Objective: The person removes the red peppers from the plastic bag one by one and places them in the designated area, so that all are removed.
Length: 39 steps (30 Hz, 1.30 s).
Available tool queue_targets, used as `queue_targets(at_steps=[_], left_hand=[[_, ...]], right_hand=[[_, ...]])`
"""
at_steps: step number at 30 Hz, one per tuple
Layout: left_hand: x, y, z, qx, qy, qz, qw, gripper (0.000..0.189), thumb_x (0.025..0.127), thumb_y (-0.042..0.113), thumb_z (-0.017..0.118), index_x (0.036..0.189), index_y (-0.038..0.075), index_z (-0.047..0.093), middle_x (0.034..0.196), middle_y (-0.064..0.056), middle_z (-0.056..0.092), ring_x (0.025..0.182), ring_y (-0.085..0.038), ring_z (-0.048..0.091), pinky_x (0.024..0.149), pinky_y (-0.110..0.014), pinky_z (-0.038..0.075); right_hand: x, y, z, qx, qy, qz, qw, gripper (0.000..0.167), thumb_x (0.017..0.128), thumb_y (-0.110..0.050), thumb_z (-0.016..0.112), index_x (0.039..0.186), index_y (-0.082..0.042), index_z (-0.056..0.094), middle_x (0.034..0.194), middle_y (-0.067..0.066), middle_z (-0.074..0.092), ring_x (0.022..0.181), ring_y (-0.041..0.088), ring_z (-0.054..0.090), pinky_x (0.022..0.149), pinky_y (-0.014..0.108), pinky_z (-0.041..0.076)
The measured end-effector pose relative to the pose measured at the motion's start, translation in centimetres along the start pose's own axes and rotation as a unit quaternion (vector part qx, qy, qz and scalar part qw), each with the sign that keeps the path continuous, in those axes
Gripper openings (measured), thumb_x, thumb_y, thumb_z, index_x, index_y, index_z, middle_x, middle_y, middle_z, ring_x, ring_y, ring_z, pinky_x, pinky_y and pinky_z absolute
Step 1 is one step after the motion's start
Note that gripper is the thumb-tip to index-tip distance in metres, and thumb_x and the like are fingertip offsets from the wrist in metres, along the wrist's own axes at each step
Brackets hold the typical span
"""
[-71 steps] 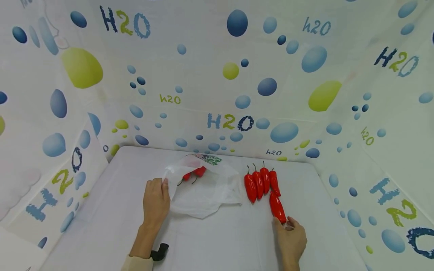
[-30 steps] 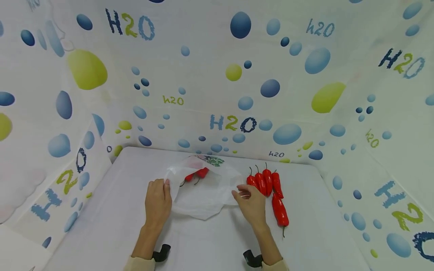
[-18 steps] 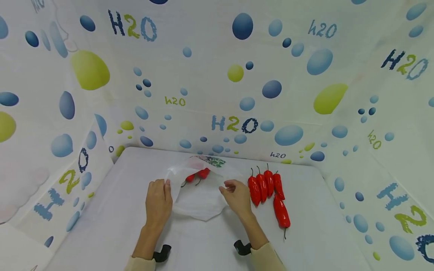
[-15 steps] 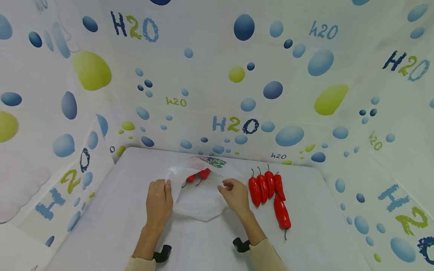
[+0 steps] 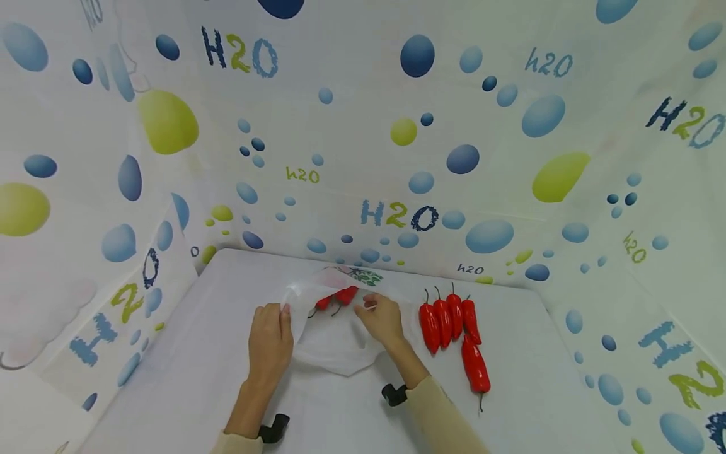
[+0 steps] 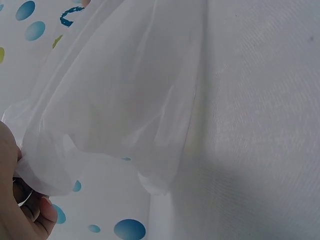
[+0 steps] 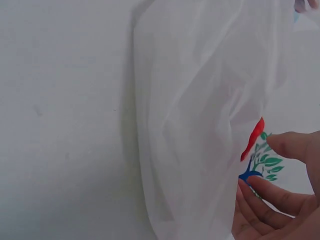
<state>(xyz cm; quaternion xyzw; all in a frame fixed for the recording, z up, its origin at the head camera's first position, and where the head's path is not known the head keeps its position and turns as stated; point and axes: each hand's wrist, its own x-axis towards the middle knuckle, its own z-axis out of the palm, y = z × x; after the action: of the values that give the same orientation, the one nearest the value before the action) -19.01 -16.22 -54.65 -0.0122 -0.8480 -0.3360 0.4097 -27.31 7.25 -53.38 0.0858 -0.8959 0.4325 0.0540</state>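
White, spot-printed walls (image 5: 363,148) stand behind your white table (image 5: 527,372). On it, your left grip (image 5: 270,340) pinches the edge of a thin white plastic bag (image 5: 340,356); your right grip (image 5: 384,320), thumb and fingers apart, is at its mouth near glossy red peppers (image 5: 346,295).

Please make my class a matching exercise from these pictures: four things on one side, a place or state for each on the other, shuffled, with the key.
Things
1. left hand
2. right hand
3. four peppers side by side
4. lowest pepper in the head view

Places or states
A. stem pointing down the picture
B. near the peppers inside the bag
C. stems pointing up the picture
D. gripping the white bag

Pairs: 1-D, 2-B, 3-C, 4-A
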Motion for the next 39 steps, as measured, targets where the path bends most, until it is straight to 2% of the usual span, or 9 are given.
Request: queue_targets(at_steps=[4,8,14,21,26,30,35,39], left_hand=[[-0.1,0.1,0.1,0.001,0.001,0.006,1.0,0.018,0.105,0.006,0.058,0.089,-0.002,0.056,0.079,-0.012,0.054,0.075,-0.029,0.045,0.065,-0.039,0.039],[-0.2,0.1,0.2,0.004,-0.002,0.005,1.0,0.017,0.105,0.006,0.058,0.09,-0.002,0.057,0.079,-0.012,0.054,0.074,-0.028,0.045,0.063,-0.038,0.04],[-0.3,0.1,0.1,0.006,-0.006,0.002,1.0,0.018,0.106,0.006,0.058,0.09,-0.002,0.057,0.079,-0.011,0.054,0.074,-0.027,0.045,0.063,-0.038,0.039],[-0.5,0.0,0.1,0.005,0.0,0.015,0.9999,0.019,0.106,0.005,0.057,0.088,-0.001,0.056,0.076,-0.01,0.052,0.073,-0.026,0.044,0.063,-0.037,0.038],[-0.5,0.0,0.1,0.005,0.004,0.019,0.9998,0.019,0.106,0.005,0.057,0.088,-0.001,0.056,0.077,-0.012,0.053,0.073,-0.028,0.044,0.063,-0.038,0.039],[-0.4,0.0,0.1,0.005,0.005,0.015,0.9999,0.018,0.106,0.005,0.057,0.089,-0.002,0.056,0.078,-0.012,0.053,0.073,-0.027,0.045,0.063,-0.038,0.039],[-0.2,0.1,0.1,0.006,0.002,0.015,0.9999,0.017,0.105,0.005,0.058,0.09,-0.001,0.056,0.077,-0.011,0.053,0.073,-0.027,0.044,0.063,-0.037,0.039],[-0.1,0.1,0.0,0.01,0.002,0.017,0.9998,0.017,0.105,0.006,0.059,0.09,-0.001,0.057,0.077,-0.01,0.053,0.073,-0.027,0.044,0.062,-0.037,0.038]], right_hand=[[1.0,-0.3,0.4,-0.003,0.0,0.01,0.9999,0.037,0.093,-0.025,0.079,0.117,0.003,0.074,0.103,0.016,0.076,0.092,0.028,0.074,0.082,0.044,0.058],[1.8,-0.4,1.0,-0.012,-0.008,0.035,0.9993,0.043,0.094,-0.031,0.078,0.118,0.004,0.074,0.104,0.016,0.076,0.095,0.03,0.073,0.078,0.042,0.059],[2.6,0.1,2.5,-0.024,0.001,0.067,0.9975,0.045,0.091,-0.037,0.08,0.113,0.002,0.074,0.097,0.01,0.075,0.085,0.024,0.07,0.066,0.034,0.057],[2.9,0.5,3.5,-0.049,0.001,0.061,0.9969,0.038,0.091,-0.039,0.078,0.1,-0.002,0.074,0.085,0.006,0.072,0.078,0.022,0.066,0.066,0.035,0.055],[3.2,0.6,4.0,-0.09,-0.009,0.062,0.994,0.041,0.095,-0.048,0.071,0.09,-0.008,0.074,0.087,0.004,0.072,0.081,0.024,0.067,0.071,0.039,0.053],[3.4,0.6,4.3,-0.107,-0.017,0.08,0.9909,0.044,0.097,-0.051,0.066,0.1,-0.008,0.075,0.098,0.009,0.074,0.093,0.031,0.068,0.082,0.046,0.053],[3.7,0.3,4.7,-0.136,-0.059,0.102,0.9836,0.059,0.098,-0.056,0.056,0.12,-0.004,0.074,0.123,0.019,0.071,0.113,0.04,0.065,0.098,0.054,0.047],[3.9,-0.3,5.0,-0.103,-0.076,0.164,0.9781,0.067,0.094,-0.058,0.056,0.133,-0.006,0.07,0.14,0.025,0.06,0.125,0.04,0.057,0.106,0.053,0.043]])
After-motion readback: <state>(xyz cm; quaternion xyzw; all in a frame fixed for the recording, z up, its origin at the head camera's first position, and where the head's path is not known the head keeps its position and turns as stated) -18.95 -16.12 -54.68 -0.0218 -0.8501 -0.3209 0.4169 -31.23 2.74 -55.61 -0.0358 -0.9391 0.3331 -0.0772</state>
